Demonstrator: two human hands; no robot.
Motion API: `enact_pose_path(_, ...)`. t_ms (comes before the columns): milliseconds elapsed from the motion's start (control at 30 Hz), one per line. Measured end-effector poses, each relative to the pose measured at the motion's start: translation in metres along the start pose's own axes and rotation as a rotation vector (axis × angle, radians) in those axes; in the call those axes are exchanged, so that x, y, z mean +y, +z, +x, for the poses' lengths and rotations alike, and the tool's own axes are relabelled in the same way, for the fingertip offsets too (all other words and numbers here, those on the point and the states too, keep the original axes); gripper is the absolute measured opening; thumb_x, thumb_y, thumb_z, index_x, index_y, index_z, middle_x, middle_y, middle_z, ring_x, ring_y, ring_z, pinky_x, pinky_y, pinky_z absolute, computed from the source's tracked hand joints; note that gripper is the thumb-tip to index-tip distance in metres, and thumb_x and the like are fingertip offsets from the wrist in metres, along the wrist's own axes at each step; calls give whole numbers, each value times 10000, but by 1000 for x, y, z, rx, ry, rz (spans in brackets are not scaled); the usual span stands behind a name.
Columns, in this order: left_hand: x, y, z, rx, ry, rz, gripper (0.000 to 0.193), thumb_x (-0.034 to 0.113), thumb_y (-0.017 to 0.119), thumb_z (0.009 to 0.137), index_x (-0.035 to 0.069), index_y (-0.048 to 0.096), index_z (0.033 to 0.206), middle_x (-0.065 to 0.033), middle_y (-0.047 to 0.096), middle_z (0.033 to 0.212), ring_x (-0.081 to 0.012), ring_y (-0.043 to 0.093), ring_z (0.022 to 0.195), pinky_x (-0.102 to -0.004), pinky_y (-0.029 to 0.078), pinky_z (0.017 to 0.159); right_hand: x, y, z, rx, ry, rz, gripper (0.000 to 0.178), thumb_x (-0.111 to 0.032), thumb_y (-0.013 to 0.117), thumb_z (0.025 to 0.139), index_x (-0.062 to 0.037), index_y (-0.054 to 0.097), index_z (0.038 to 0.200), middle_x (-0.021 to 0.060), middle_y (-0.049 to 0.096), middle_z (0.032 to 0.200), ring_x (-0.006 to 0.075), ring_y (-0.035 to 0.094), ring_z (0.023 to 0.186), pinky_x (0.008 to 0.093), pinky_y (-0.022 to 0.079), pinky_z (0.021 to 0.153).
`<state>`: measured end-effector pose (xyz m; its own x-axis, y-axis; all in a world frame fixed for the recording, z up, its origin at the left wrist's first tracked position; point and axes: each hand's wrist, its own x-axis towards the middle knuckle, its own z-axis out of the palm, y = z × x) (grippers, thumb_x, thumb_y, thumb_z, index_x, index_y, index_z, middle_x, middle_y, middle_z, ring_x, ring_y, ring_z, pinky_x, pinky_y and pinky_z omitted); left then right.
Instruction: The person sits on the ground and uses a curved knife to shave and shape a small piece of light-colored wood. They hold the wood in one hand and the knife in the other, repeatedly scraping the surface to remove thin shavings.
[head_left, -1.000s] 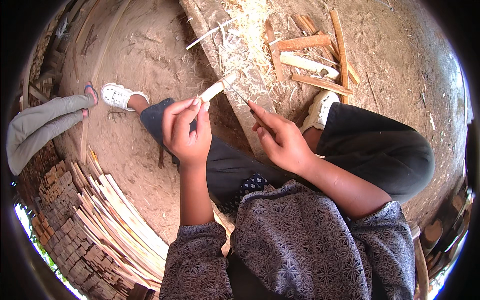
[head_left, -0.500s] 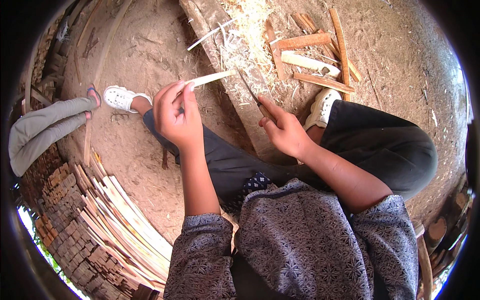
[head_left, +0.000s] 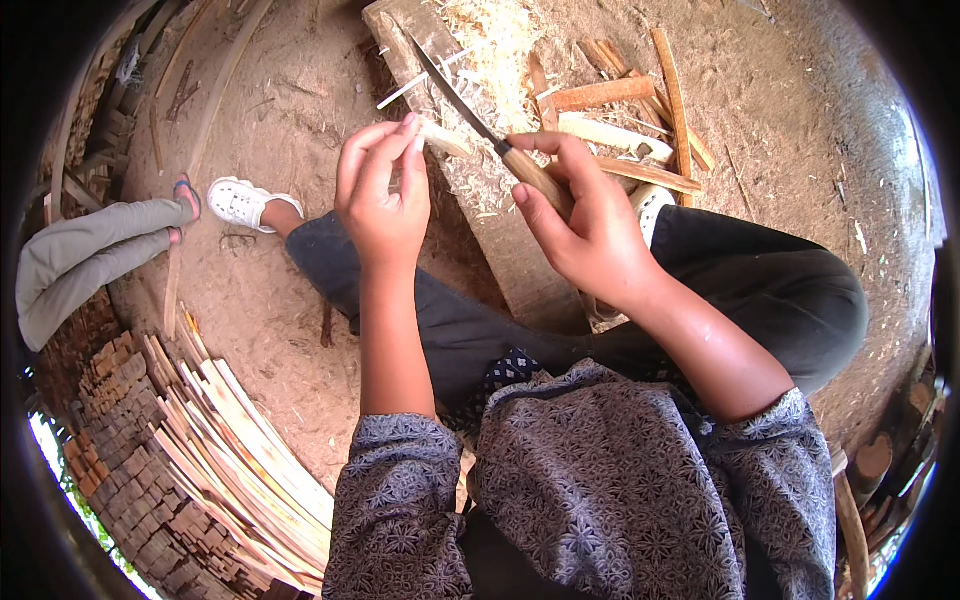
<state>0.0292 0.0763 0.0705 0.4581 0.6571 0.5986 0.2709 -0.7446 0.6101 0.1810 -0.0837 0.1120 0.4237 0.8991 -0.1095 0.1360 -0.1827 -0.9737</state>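
Note:
My left hand pinches a short pale wood piece between thumb and fingertips, its free end pointing right over the plank. In my right hand is a knife; the fingers wrap its wooden handle, and the long, dark, narrow blade points up and to the left. The blade passes just beyond the wood piece, apparently apart from it. Below both hands lies a thick worn plank, with pale shavings heaped at its far part. A thin white sliver lies across its left edge.
Several cut wood sticks lie on the dirt floor right of the plank. Long pale strips and stacked wood blocks are at lower left. Another person's legs show at far left. My white shoe rests left of the plank.
My right hand has raised the knife up and left, its blade now beyond the wood piece. My left hand has shifted right and turned, and less of the wood piece shows.

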Motion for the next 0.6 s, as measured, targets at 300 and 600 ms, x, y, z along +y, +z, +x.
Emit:
enact_pose_path(300, 3, 6, 2, -14, 55, -23, 230, -100, 721, 878, -16, 743, 1091, -129, 680, 1049, -239, 705, 916, -329, 603, 777, 34, 5, -1, -99, 117, -147, 256, -135, 590, 1042, -33, 562, 1276, 245, 711, 1177, 376, 717, 1074, 435, 554, 880)
enact_pose_path(600, -1, 5, -7, 12, 32, -107, 254, -117, 712, 865, 6, 753, 1083, -124, 694, 1024, -226, 701, 880, -327, 582, 728, 32, 15, -11, -134, 120, -62, 306, -127, 577, 1081, -31, 518, 1365, 41, 643, 961, 59, 488, 762, 249, 427, 683)
